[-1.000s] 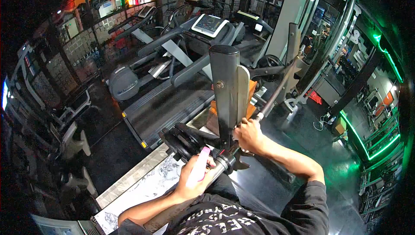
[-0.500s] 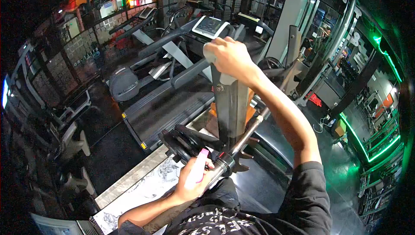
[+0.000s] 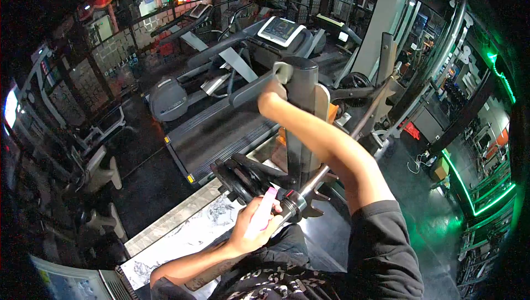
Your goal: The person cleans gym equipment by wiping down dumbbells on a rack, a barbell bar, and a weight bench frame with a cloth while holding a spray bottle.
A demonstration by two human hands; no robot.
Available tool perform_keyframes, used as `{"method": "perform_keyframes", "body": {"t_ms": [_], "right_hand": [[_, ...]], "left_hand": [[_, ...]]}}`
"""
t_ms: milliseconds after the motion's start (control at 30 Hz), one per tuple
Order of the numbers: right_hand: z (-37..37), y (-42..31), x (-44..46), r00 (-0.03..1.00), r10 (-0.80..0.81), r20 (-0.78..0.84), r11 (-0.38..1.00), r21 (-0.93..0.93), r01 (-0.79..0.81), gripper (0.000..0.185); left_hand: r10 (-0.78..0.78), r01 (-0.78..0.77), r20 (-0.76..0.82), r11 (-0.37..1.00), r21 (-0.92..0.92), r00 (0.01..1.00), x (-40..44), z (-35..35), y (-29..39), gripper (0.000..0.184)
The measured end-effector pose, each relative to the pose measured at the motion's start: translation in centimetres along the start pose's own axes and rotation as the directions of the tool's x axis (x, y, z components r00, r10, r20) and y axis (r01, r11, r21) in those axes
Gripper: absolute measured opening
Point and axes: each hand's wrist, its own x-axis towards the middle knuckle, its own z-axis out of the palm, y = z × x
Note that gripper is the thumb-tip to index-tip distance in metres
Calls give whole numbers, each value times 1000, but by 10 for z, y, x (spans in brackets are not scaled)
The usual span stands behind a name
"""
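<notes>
Head view. Left hand [image 3: 249,232]: closed round pink-and-white bottle [image 3: 261,215], beside bar [image 3: 316,180]. Right hand [image 3: 271,94]: blurred, beside top of upright post [image 3: 303,82]; grey cloth-like item [image 3: 283,72] seen there, grip cannot be told. Work at post judged in hand; clearance from bar called for.

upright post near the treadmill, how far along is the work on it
Done: nothing certain; neither the dark post nor the bar shows a line between finished and unfinished parts. In hand: the blurred right hand, with a pale, cloth-like piece, is at the post's top; the left hand holds a pink-and-white object. Left: probably the top at least; beyond that, unclear.
</notes>
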Motion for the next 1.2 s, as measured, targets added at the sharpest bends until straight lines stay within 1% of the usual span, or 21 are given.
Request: {"method": "perform_keyframes", "body": {"t_ms": [67,133,167,267,300,467,500,533,600,633,667,733,800,833,900,933,1000,1033,1100,1133,1200], "right_hand": [[28,-59,10,882,-376,283,905,317,284,16],[129,-144,-3,885,-454,108,835,399,380,19],[120,-150,-24,881,-462,102,832,393,391,19],[60,-134,-95,879,-348,-326,706,526,474,12],[59,-136,-94,878,-350,-327,704,526,477,12],[49,-127,-67,704,-709,-41,352,844,405,26],[58,-112,-59,694,-691,-203,137,906,401,29],[-14,-78,-42,534,-812,237,451,835,315,31],[-51,-24,-42,821,-550,154,607,749,266,19],[-30,-19,-42,938,-246,-244,608,715,346,15],[-12,-26,-27,876,46,-479,804,538,252,13],[-16,26,-11,860,-67,-506,857,412,309,11],[-59,76,-44,991,-98,-89,955,271,118,16],[-53,71,-57,992,-91,-85,955,274,111,16],[-46,54,-88,915,217,-340,966,210,-151,18],[-64,72,-96,985,-133,-107,955,251,157,29],[-26,47,-107,940,116,-321,993,48,-106,32],[-39,53,-125,940,119,-319,993,48,-109,32],[-63,65,-161,911,244,-332,902,423,-87,35],[-59,61,-165,912,247,-329,902,421,-93,35],[-52,54,-170,895,403,191,263,913,-313,35]], "left_hand": [[-1,1,-4,1000,22,1000,0,-1,1,29],[-9,9,-22,999,-42,1000,-2,-1,-2,28],[4,-5,-33,999,-39,999,-2,-1,-2,27],[-12,11,-41,1000,-12,999,-4,-1,-2,27],[-13,12,-43,1000,-14,999,-4,0,-2,27],[37,-36,-32,999,24,999,-5,-3,-2,29],[30,-30,-21,999,25,999,-4,-4,0,30],[35,-34,-16,999,23,999,-4,-4,-1,30],[26,-26,12,1000,-10,1000,-3,-5,-3,30],[76,-76,10,997,7,997,-2,-6,-1,30],[71,-71,19,997,5,997,-1,-7,-1,30],[54,-53,8,998,-46,999,-1,-9,-2,28],[71,-71,-11,996,-56,997,1,-8,1,27],[49,-49,1,998,-38,999,1,-9,2,28],[30,-29,15,999,-18,999,2,-11,1,28],[10,-8,19,997,-77,1000,2,-12,-1,28],[-9,13,24,991,-136,1000,2,-14,-9,28],[-11,16,30,985,-169,999,2,-15,-13,29],[-11,20,46,979,-205,999,4,-18,-15,29],[-2,10,43,981,-192,999,5,-19,-14,29],[7,1,44,984,-181,999,6,-21,-15,29]]}}
